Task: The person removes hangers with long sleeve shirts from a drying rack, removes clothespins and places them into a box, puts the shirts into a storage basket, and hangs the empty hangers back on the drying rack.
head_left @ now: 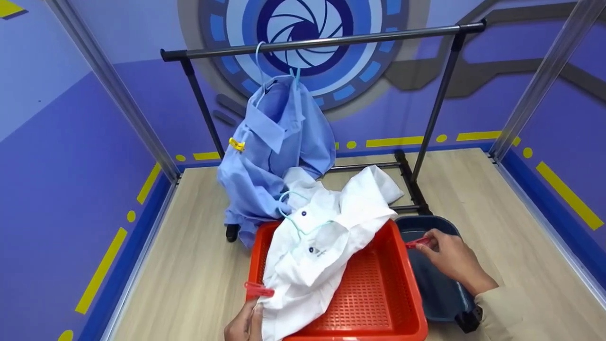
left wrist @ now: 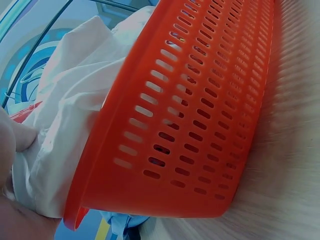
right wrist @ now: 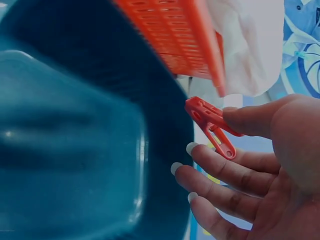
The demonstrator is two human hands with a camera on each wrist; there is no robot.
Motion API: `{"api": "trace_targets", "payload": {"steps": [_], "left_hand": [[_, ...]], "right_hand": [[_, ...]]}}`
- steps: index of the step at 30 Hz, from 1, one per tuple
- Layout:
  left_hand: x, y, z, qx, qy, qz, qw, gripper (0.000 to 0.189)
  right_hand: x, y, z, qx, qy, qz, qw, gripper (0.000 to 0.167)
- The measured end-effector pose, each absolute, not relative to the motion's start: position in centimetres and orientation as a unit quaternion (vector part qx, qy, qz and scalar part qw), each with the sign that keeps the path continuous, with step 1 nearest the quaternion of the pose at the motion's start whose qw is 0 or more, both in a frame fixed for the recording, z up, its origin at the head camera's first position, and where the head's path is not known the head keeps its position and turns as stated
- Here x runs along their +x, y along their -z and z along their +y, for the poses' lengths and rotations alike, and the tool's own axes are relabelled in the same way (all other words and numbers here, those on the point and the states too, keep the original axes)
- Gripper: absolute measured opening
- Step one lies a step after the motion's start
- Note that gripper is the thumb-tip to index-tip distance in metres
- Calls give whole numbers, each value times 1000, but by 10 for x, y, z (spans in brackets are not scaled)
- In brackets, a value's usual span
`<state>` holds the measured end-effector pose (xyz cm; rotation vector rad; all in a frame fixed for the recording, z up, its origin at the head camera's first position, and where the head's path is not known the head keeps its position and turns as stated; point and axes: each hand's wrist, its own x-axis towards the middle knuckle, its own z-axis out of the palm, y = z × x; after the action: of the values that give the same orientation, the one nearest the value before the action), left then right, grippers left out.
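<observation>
My left hand (head_left: 244, 324) pinches the edge of a white shirt (head_left: 303, 270), close below a red clothespin (head_left: 259, 289) that sits on the cloth. The shirt lies across a red basket (head_left: 412, 289), partly spilling over its far rim, with a light blue hanger (head_left: 294, 222) at its collar. Above a dark blue basin (head_left: 433, 289), my right hand (head_left: 454, 260) holds another red clothespin (right wrist: 212, 125) between thumb and fingers. In the right wrist view its other fingers are spread. The left wrist view shows part of my left hand (left wrist: 12, 150) against the cloth beside the basket's rim.
Behind the basket, a blue shirt (head_left: 279, 142) with a yellow clothespin (head_left: 236, 144) hangs from a black clothes rack (head_left: 378, 37). Its lower part drapes down by the basket. Purple panel walls (head_left: 71, 118) enclose the wooden surface (head_left: 180, 265) on three sides.
</observation>
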<state>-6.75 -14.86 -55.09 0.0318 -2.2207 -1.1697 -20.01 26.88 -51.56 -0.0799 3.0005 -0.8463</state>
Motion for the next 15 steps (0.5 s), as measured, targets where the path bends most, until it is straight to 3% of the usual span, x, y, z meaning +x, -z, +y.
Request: {"api": "trace_targets", "payload": {"steps": [15], "left_hand": [[-67,553,-148,12,435,-848,303,18]], "right_hand": [[-221,533,271,-3,380,923,62,30]]}}
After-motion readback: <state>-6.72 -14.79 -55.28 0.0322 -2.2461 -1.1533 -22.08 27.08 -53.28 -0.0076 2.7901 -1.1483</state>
